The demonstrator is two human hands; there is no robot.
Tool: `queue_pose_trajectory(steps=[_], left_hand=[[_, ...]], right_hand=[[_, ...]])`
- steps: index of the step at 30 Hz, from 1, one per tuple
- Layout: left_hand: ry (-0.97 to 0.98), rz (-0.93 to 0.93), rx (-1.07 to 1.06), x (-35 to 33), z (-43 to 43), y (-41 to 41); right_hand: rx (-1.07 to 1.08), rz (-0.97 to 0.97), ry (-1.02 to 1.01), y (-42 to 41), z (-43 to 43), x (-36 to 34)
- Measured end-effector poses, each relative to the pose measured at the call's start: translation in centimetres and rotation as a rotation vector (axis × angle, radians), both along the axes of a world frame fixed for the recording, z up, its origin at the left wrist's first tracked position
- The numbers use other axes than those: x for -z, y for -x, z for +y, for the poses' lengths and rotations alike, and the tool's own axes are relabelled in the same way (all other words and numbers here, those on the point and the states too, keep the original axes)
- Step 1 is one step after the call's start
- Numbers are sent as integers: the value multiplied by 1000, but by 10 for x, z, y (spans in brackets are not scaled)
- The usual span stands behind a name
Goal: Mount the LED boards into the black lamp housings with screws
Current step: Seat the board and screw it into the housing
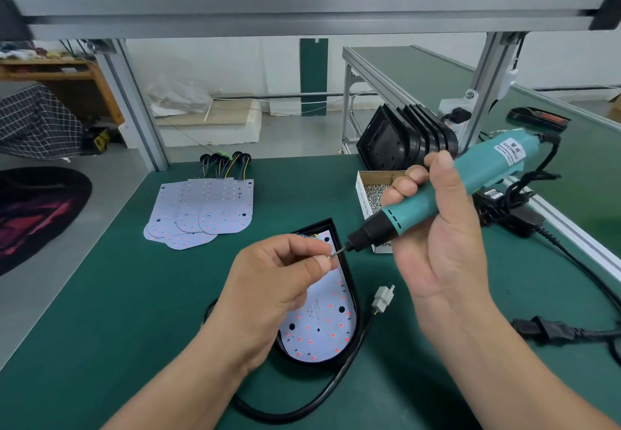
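Observation:
A black lamp housing lies on the green mat in front of me, with a white LED board dotted with red LEDs seated inside it. My left hand hovers over the housing and pinches a small screw between thumb and forefinger. The screw meets the bit of a teal electric screwdriver, which my right hand grips around its body, tilted down to the left. The housing's black cable ends in a white connector.
Several loose LED boards with wired plugs lie at the back left. A small white box of screws sits behind the screwdriver. Stacked black housings stand at the back. Power cords and a plug trail on the right.

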State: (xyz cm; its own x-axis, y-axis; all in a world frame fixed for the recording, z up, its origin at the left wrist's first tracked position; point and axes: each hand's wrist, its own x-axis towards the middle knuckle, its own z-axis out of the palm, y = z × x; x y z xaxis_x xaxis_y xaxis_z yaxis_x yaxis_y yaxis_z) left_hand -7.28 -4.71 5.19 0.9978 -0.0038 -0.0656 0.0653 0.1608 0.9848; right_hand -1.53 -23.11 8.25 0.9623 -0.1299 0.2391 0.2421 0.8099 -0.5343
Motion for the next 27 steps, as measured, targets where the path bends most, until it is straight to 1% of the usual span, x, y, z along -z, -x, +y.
queue_pose_trajectory(steps=[4, 11, 14, 15, 16, 18, 19, 20, 24, 27], left_hand=[[-53, -35, -14, 2, 1, -2], [12, 14, 54, 1, 10, -6], [-2, 50, 22, -3, 21, -14], [-80, 43, -22, -4, 27, -17], [-243, 21, -83, -3, 35, -22], [-648, -41, -187, 0, 49, -28], [-787, -44, -197, 2, 53, -29], [-878, -23, -183, 4, 54, -28], [-1112, 18, -106, 13, 45, -28], [-1180, 27, -145, 12, 39, -30]], right_hand=[[39, 83, -42, -3, 3, 6], [21, 98, -110, -8, 0, 8], [7, 90, -123, -9, -2, 8], [2, 91, -117, -9, -3, 8], [-4, 97, -105, -9, -3, 9], [-20, 110, -58, -8, -2, 10], [-28, 114, -23, -8, -1, 11], [-38, 115, 15, -7, 1, 12], [-91, 90, 169, -2, 10, 17], [-155, 52, 246, 3, 16, 19]])
